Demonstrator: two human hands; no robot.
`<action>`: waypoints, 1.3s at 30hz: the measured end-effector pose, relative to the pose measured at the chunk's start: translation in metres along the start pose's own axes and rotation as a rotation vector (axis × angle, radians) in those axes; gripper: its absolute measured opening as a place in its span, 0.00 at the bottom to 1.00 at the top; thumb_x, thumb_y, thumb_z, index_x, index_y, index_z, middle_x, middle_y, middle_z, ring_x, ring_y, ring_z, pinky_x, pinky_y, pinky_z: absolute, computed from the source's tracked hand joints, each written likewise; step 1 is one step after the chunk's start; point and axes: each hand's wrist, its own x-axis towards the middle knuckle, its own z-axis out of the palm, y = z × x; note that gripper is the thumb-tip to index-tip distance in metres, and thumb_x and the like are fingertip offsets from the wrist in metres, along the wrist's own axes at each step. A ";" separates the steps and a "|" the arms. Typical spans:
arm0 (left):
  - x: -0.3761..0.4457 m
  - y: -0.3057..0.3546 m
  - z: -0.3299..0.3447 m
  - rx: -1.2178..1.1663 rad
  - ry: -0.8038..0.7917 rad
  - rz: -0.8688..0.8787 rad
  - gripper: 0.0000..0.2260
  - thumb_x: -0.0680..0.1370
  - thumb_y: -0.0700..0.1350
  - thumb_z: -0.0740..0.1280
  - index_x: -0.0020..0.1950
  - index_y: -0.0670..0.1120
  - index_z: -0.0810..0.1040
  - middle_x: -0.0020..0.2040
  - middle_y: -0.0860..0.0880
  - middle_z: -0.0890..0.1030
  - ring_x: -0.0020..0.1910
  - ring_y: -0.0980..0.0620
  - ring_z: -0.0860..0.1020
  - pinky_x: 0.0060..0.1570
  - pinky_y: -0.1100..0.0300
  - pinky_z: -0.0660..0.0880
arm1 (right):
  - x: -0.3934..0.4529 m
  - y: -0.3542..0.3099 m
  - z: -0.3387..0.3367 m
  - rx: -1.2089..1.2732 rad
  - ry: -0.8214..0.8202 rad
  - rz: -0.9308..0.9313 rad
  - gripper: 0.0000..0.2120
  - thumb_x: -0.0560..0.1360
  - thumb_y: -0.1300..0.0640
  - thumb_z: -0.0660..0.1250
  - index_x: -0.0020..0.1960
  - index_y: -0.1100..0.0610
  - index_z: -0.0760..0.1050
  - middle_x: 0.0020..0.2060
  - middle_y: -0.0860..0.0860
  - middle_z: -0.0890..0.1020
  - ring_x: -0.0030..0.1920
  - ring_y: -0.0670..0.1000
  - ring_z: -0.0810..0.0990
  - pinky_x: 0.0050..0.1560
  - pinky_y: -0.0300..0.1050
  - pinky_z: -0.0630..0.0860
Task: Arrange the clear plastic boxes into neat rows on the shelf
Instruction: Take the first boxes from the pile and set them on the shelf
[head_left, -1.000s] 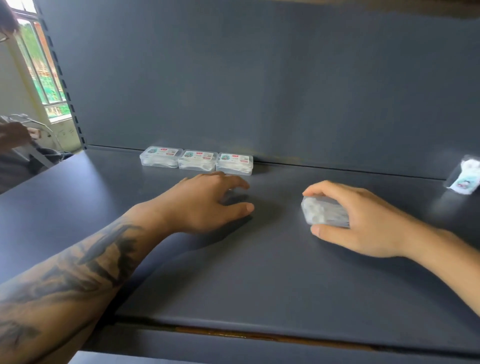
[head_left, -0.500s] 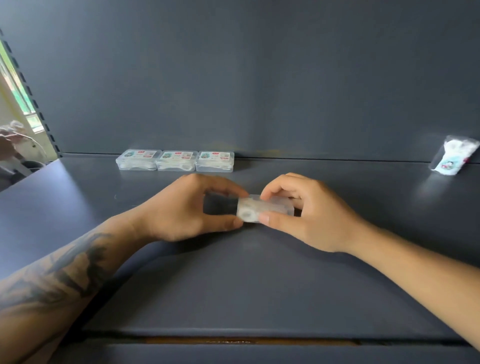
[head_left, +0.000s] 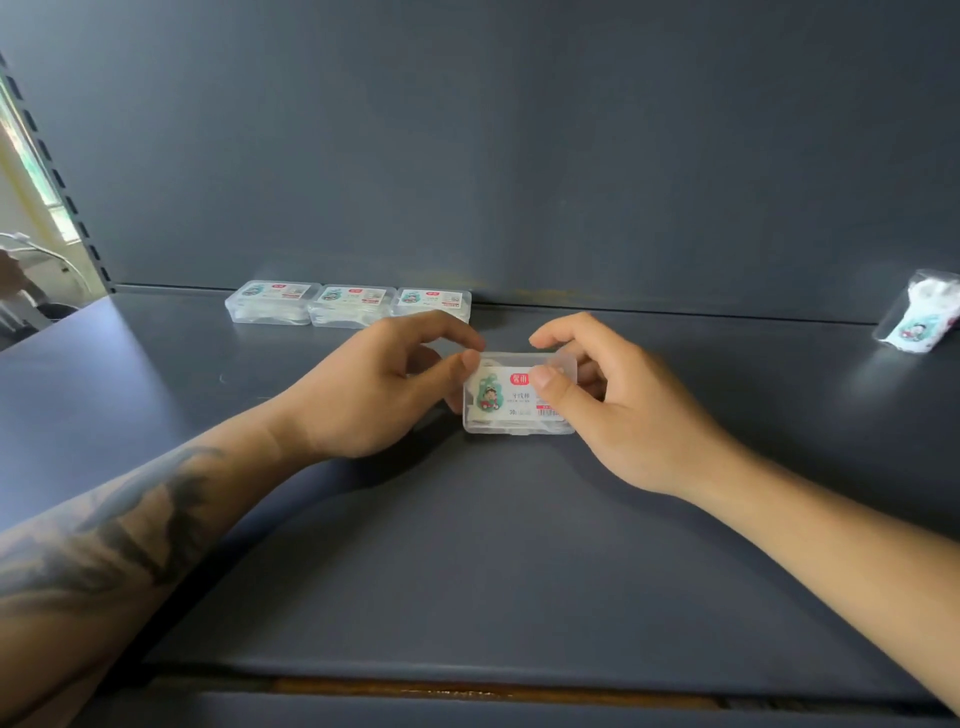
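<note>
A clear plastic box (head_left: 511, 402) with a green and red label lies label-up on the dark grey shelf (head_left: 467, 545), held from both sides. My left hand (head_left: 374, 395) pinches its left end with thumb and fingers. My right hand (head_left: 618, 410) grips its right end, thumb on the label. Three matching clear boxes (head_left: 349, 305) lie side by side in a row against the back wall, left of the middle and just beyond my left hand.
One more clear packet (head_left: 919, 317) leans at the far right of the shelf by the back wall. The shelf's upright post (head_left: 57, 171) and a window stand at the left edge. The shelf's front lip (head_left: 467, 691) runs along the bottom.
My right hand carried the box leftward to the middle of the shelf. My left hand took hold of its other end, and the box turned so that its label faces up.
</note>
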 end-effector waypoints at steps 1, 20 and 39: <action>0.000 -0.001 0.000 0.022 0.012 0.007 0.07 0.84 0.49 0.64 0.57 0.51 0.80 0.43 0.52 0.87 0.41 0.49 0.83 0.47 0.55 0.79 | 0.000 0.000 0.000 -0.015 -0.001 -0.004 0.04 0.82 0.48 0.66 0.56 0.45 0.75 0.47 0.44 0.81 0.45 0.49 0.80 0.47 0.53 0.79; -0.013 -0.003 -0.005 0.648 -0.147 -0.311 0.22 0.81 0.66 0.51 0.76 0.67 0.64 0.77 0.60 0.66 0.77 0.52 0.63 0.74 0.41 0.60 | -0.038 -0.019 0.002 -0.564 -0.024 -0.310 0.20 0.78 0.40 0.61 0.64 0.48 0.77 0.62 0.44 0.74 0.59 0.50 0.76 0.59 0.53 0.75; -0.012 0.000 -0.005 0.636 -0.157 -0.321 0.24 0.81 0.67 0.52 0.77 0.66 0.62 0.77 0.58 0.64 0.78 0.51 0.61 0.74 0.38 0.58 | 0.072 -0.002 0.009 -0.747 -0.233 0.095 0.36 0.77 0.28 0.55 0.81 0.42 0.57 0.80 0.39 0.59 0.79 0.51 0.60 0.76 0.53 0.57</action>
